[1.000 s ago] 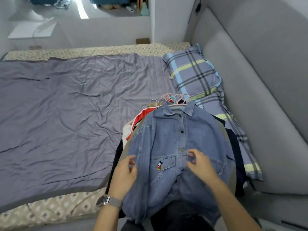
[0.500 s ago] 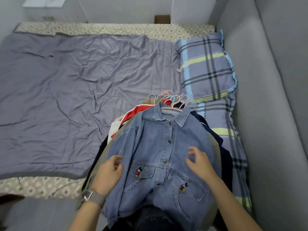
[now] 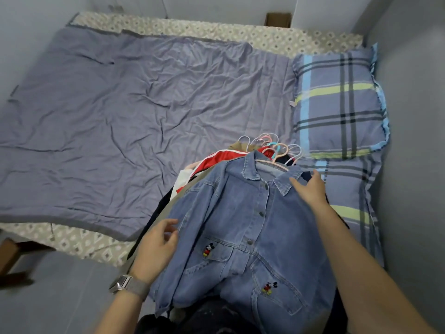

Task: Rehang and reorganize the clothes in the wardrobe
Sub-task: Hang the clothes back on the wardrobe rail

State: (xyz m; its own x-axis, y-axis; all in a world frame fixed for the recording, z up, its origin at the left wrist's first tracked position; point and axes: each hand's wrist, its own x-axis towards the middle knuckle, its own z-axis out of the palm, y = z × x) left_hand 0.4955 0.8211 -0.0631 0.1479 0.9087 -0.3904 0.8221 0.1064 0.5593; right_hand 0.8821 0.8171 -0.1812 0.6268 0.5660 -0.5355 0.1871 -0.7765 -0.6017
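A blue denim shirt [image 3: 240,227] with small cartoon patches lies on top of a pile of clothes [image 3: 216,162] at the bed's near right corner. Several pastel hanger hooks [image 3: 272,145] stick out at the pile's far end, and a pink hanger sits inside the shirt's collar. My left hand [image 3: 159,247] hovers at the shirt's left sleeve, fingers loosely curled and holding nothing. At the shirt's right shoulder, beside the collar, my right hand [image 3: 309,189] lies with fingers spread.
A wrinkled purple sheet [image 3: 134,121] covers the bed. Two plaid pillows [image 3: 337,102] lie along the grey padded headboard [image 3: 414,141] on the right. Grey floor [image 3: 48,297] shows at lower left, with a brown wooden piece [image 3: 9,256] at the edge.
My right hand has moved from the shirt's chest up to the right shoulder near the collar. The left hand stayed by the left sleeve. The view has tilted down over the bed.
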